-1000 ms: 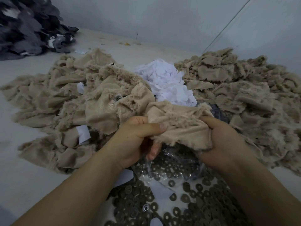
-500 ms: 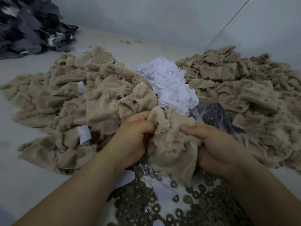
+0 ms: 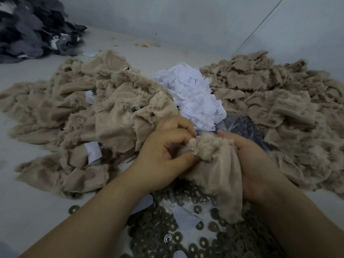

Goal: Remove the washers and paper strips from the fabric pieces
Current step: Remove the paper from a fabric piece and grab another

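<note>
Both hands hold one beige furry fabric piece (image 3: 219,170) just above a spread of dark washers (image 3: 160,233). My left hand (image 3: 163,155) pinches its bunched top edge with curled fingers. My right hand (image 3: 249,164) grips the piece from the right, with the cloth hanging down over the palm. A heap of white paper strips (image 3: 193,97) lies right behind the hands. Whether a washer sits inside the held piece is hidden.
A pile of beige fabric pieces (image 3: 78,123) with a metal stud and white strips lies at the left. Another beige pile (image 3: 283,108) fills the right. Dark grey fabric (image 3: 28,27) is heaped at the far left corner. Clear plastic bag (image 3: 240,125) sits behind my right hand.
The held piece went from stretched wide between the hands to bunched and hanging. Both hands came closer together, and my left fingers now pinch its top edge.
</note>
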Available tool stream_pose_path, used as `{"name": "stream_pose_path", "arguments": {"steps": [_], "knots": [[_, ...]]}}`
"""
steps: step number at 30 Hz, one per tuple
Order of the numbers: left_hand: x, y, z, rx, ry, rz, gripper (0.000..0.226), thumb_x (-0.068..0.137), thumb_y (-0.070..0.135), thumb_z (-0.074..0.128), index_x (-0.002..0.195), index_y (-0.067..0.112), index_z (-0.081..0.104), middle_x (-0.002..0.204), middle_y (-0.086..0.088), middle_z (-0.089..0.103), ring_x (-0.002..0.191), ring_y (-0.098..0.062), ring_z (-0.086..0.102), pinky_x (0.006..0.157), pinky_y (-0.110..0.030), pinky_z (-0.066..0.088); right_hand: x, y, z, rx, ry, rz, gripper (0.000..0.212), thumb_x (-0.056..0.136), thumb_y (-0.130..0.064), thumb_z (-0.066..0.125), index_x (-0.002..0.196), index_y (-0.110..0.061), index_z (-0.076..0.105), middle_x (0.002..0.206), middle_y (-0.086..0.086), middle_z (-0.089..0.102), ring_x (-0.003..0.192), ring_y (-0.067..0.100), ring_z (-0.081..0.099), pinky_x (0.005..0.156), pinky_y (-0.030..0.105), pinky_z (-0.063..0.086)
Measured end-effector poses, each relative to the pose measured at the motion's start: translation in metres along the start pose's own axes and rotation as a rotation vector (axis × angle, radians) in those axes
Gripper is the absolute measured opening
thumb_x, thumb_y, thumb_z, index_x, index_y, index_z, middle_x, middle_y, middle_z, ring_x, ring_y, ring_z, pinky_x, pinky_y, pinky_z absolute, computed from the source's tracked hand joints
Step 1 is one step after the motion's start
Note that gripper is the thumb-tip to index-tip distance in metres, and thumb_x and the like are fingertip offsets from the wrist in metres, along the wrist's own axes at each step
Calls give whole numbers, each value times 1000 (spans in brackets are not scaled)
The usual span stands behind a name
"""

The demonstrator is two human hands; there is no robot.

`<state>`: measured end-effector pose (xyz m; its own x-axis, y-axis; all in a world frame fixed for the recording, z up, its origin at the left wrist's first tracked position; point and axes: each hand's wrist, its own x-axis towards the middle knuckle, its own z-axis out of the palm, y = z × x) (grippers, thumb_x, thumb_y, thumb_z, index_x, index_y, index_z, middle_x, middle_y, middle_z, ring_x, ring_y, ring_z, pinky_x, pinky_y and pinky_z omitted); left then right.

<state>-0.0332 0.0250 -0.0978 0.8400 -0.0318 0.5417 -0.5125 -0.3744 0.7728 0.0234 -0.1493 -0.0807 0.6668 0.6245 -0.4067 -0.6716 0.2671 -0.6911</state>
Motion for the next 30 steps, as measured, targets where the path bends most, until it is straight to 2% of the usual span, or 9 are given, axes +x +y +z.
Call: {"name": "stream_pose_path", "arguments": {"steps": [4,7,12,14,16,18,20,24,30], "knots": [[1,6,1,-244,203,-136,16,83,14,66,72,3,61,66,-19,57,58,-18,52,53,-33,44,-2,-5,-1,213,3,-76,62,90,-48,53,110,7,73,123,27,67,105,39,70,78,50,61],[9,15,3,-239,296,-101,27,84,16,68,68,1,52,52,-8,44,43,-10,39,41,-22,33,0,-2,2,399,-28,-221,67,93,-51,50,121,7,67,128,25,65,114,33,68,96,40,57],[19,21,5,-224,238,-134,26,87,18,66,72,-1,58,52,-5,48,45,-9,41,45,-23,34,-1,13,13,490,-74,-264,86,88,-72,50,128,2,65,131,24,64,117,35,66,94,46,57],[17,17,6,-192,230,-151,32,90,19,63,62,5,56,46,6,43,42,-5,36,44,-18,31,-3,15,16,485,-114,-249,90,84,-73,53,135,1,59,135,26,60,123,38,61,104,48,50],[14,14,6,-159,210,-151,47,94,23,57,50,15,43,43,13,34,40,-4,29,43,-16,27,-3,19,18,323,-136,-236,75,89,-61,56,134,-1,60,137,23,60,125,33,61,106,44,48],[12,10,6,-144,175,-181,55,99,22,54,46,17,39,41,13,34,40,-3,29,44,-15,28,-1,26,20,161,-88,-204,47,91,-35,61,121,-1,70,127,20,67,115,27,68,94,39,57],[9,5,6,-118,132,-209,47,97,16,60,51,9,56,42,4,46,42,-3,38,45,-16,33,3,30,19,106,6,-177,39,88,-21,60,119,-1,70,120,19,71,107,26,71,88,37,60],[4,-1,3,-181,43,-223,12,81,10,78,83,7,67,61,-14,58,53,-32,48,51,-37,44,2,26,22,156,67,-127,48,96,-31,48,133,-1,59,126,23,67,119,33,65,107,44,47],[1,-7,8,-84,43,-205,13,83,12,75,75,10,65,62,-4,55,57,-8,49,55,-21,41,-5,26,24,110,30,-80,60,88,-46,56,125,0,67,123,20,69,114,29,68,101,42,52]]}}
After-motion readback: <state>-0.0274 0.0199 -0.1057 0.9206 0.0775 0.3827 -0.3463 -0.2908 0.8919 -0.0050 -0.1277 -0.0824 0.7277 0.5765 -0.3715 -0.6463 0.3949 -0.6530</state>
